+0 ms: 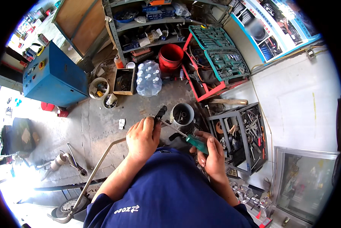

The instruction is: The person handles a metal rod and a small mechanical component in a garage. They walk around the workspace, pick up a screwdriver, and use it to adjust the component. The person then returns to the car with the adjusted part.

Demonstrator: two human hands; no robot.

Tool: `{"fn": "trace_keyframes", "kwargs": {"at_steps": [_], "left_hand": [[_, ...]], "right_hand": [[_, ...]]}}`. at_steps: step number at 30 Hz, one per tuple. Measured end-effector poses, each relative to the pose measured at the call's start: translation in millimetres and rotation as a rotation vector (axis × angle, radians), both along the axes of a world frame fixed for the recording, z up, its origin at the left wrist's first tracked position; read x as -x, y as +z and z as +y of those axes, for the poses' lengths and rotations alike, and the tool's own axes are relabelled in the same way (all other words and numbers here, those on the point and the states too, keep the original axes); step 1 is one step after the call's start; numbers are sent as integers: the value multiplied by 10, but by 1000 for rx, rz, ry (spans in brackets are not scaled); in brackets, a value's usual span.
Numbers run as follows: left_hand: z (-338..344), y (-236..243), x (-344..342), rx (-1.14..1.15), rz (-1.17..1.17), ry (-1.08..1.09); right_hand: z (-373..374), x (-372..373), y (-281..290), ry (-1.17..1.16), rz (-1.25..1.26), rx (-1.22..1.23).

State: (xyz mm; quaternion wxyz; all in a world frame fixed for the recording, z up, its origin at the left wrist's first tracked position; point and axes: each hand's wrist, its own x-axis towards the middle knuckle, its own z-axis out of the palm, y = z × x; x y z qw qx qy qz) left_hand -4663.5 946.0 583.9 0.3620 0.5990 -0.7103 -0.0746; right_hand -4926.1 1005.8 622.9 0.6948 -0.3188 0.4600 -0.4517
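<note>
The left hand (142, 137) is closed around a small black part (161, 113), fingers curled and thumb pressed against its lower end; the upper end of the part projects above the knuckles. The right hand (213, 154) is wrapped in a full grip on the green handle of a screwdriver (185, 136). The metal shaft of the screwdriver runs up and to the left, and its tip meets the black part just beside the left thumb. Both hands are held in front of the body, above the blue garment (166, 190), over a concrete floor (98, 121).

Just beyond the tool tip stands a grey bucket (182, 114) holding metal pieces. To the right of the right hand is a dark rack (240, 136) filled with hand tools. Farther off are a red bucket (171, 57), a shrink-wrapped pack of bottles (149, 78) and an open green socket-set case (221, 53). A blue cabinet (50, 78) stands to the left.
</note>
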Motion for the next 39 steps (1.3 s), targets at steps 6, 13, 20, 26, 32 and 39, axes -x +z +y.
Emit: {"fn": "trace_keyframes", "kwargs": {"at_steps": [6, 13, 20, 26, 32, 39], "left_hand": [[4, 2, 9, -20, 10, 13], [4, 19, 23, -65, 3, 1], [-30, 16, 41, -9, 45, -34], [-13, 12, 12, -65, 4, -21], [-40, -20, -1, -63, 55, -7], [-42, -23, 27, -40, 27, -19]], "right_hand": [[43, -146, 5, -83, 166, 107], [23, -209, -22, -202, 159, 141], [32, -256, -44, -249, 179, 151], [4, -71, -13, -71, 126, 47], [23, -115, -68, -68, 143, 166], [39, -229, -111, -163, 134, 243]]}}
